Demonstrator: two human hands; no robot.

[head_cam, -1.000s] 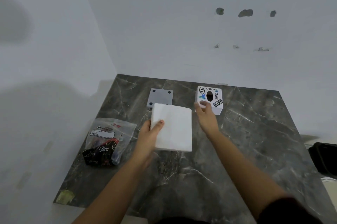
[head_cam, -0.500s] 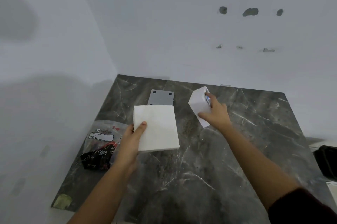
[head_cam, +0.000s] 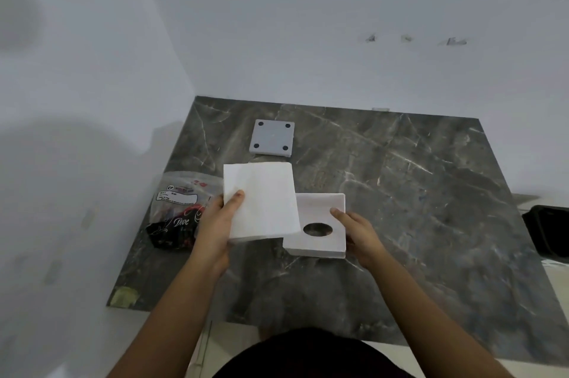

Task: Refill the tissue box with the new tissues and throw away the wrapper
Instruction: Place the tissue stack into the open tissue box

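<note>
Inverted tissue box (head_cam: 320,223), opening up, beside tissues (head_cam: 261,199).

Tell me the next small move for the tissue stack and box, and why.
Probably slide the tissue stack, held in the left hand, rightward and down into the white box that the right hand steadies. The box is turned open side up, its oval slot showing through the bottom, and the stack already overlaps its left edge. The wrapper can wait on the table.

Grey square plate (head_cam: 271,138) on marble table (head_cam: 400,208)
</note>
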